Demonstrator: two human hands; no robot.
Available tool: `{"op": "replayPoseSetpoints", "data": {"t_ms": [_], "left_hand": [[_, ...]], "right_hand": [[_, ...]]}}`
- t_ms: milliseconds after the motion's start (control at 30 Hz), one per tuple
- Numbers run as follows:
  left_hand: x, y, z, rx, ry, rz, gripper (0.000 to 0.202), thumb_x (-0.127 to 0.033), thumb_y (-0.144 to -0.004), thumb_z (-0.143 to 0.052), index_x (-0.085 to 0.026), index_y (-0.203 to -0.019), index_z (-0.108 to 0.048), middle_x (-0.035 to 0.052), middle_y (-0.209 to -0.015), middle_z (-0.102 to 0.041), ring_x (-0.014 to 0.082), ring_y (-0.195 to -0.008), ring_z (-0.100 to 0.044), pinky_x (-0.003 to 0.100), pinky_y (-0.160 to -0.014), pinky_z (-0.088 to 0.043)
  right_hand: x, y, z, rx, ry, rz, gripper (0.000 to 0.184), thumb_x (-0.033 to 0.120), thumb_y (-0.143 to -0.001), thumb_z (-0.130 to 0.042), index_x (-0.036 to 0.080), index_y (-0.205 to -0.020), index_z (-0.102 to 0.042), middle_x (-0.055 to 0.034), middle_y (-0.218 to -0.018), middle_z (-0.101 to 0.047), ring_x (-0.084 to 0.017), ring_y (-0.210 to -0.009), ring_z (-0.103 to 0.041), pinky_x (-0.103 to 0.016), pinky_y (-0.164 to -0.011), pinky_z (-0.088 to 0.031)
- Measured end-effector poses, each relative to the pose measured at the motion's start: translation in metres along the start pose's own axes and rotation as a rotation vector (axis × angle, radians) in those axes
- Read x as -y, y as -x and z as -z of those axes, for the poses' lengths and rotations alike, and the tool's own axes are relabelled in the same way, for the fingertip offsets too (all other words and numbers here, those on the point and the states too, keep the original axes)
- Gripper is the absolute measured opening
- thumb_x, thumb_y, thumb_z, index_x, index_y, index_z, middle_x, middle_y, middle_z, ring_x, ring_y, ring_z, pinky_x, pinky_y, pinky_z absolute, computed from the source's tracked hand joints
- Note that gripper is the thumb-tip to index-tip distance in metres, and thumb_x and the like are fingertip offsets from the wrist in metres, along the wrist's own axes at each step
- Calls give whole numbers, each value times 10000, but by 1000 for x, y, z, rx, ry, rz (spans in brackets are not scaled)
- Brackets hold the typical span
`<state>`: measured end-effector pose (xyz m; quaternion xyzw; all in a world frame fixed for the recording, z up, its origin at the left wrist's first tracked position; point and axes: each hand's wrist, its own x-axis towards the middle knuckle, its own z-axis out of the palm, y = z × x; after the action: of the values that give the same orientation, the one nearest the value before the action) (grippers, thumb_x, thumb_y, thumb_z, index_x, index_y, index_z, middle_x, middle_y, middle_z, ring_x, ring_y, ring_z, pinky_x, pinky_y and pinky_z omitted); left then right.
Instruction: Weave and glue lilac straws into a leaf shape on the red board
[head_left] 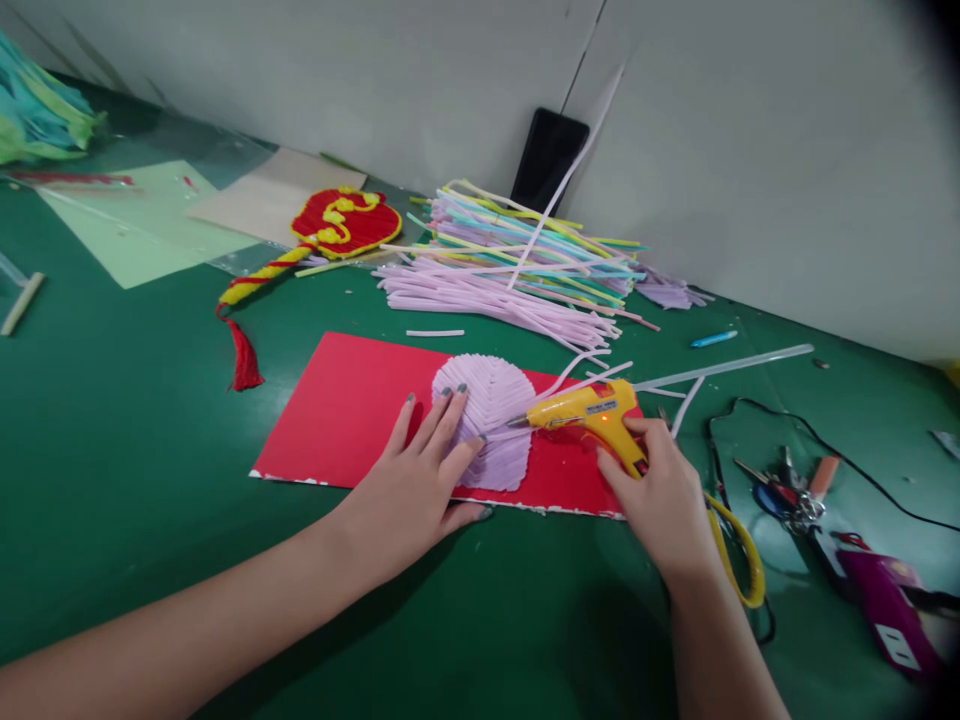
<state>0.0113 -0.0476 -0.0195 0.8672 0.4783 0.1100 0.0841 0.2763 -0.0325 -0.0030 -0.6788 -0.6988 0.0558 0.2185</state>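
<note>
A red board (360, 400) with a ragged white front edge lies on the green table. On it sits a rounded panel of pale lilac pipe cleaners (491, 385), laid in a herringbone pattern. My left hand (416, 470) rests with fingers spread over the left part of that panel and the board. My right hand (664, 490) grips the handle of a yellow hot glue gun (592, 410), a clear glue stick (735, 365) running out of its back. The gun's nozzle points left at the panel's right part; whether it touches is unclear.
Behind the board lie bundled lilac pipe cleaners (487, 295) and a multicoloured pile (525, 235). A red and yellow fan-shaped piece (352, 222) with a tassel lies left. A phone (551, 155) leans against the wall. Yellow-handled scissors (750, 565), keys (799, 505) and a black cord (840, 460) are right.
</note>
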Motion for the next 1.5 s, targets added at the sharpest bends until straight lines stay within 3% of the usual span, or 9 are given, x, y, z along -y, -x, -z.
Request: {"op": "replayPoseSetpoints", "data": {"t_ms": [600,767,967,1033,1133,1200,1267,1367,1500], "left_hand": [[0,0,1,3,-4,-7,539,-527,-852,-537,-131,-1217,-547,224,-1519,-225,366,-1404,-197,593,-1101,-186],[0,0,1,-7,1,-14,533,-528,-859,-525,-136,-1220,-550,218,-1517,-237,367,-1402,-205,590,-1103,-182],[1,0,3,5,-15,-26,544,-529,-856,-531,-139,-1235,-544,231,-1509,-249,368,-1398,-215,586,-1100,-186],[2,0,4,9,-11,-32,539,-523,-854,-539,-145,-1239,-543,221,-1513,-247,365,-1400,-212,584,-1101,-183],[3,0,6,6,1,-37,536,-522,-849,-547,-153,-1238,-548,201,-1512,-267,360,-1400,-218,585,-1103,-181],[3,1,7,5,3,-40,530,-519,-850,-547,-154,-1233,-555,194,-1508,-283,361,-1395,-233,588,-1103,-185],[3,1,7,4,-6,-46,529,-518,-846,-553,-154,-1230,-560,190,-1507,-288,364,-1390,-247,591,-1099,-196],[4,1,8,8,-34,-61,559,-529,-836,-563,-157,-1252,-548,184,-1510,-283,373,-1388,-247,588,-1092,-214],[7,1,9,33,-55,-88,621,-565,-841,-530,-164,-1315,-505,174,-1516,-271,382,-1386,-242,580,-1092,-214]], "right_hand": [[3,1,3,-106,47,13,259,358,-810,-517,224,-1032,-521,-83,-1032,-638,-236,-883,-619,-342,-718,-480],[-9,-9,2,-262,43,-208,439,490,-727,-607,205,-1053,-538,-80,-935,-625,-234,-755,-579,-355,-667,-454],[-38,-18,2,-281,107,-461,601,613,-699,-606,140,-1068,-575,-163,-1021,-577,-319,-909,-538,-483,-781,-432],[-39,-18,2,-308,161,-439,591,595,-725,-600,130,-1091,-592,-196,-1101,-546,-363,-1011,-506,-556,-839,-397],[-26,-17,3,-420,174,-207,437,506,-815,-547,166,-1078,-629,-170,-1147,-532,-346,-1098,-475,-564,-910,-365],[-11,-18,0,-350,39,-12,336,443,-854,-519,184,-1017,-658,-133,-1095,-557,-274,-1020,-533,-463,-878,-430],[4,-20,-5,-143,-129,118,266,404,-858,-531,207,-968,-671,-100,-1053,-580,-219,-912,-576,-384,-791,-484],[16,-29,-12,144,-254,230,201,357,-859,-542,239,-965,-666,-70,-1074,-594,-206,-952,-582,-375,-815,-495],[14,-44,-14,329,-319,322,131,307,-862,-546,226,-875,-647,-54,-1052,-603,-193,-985,-579,-381,-896,-463]]}}
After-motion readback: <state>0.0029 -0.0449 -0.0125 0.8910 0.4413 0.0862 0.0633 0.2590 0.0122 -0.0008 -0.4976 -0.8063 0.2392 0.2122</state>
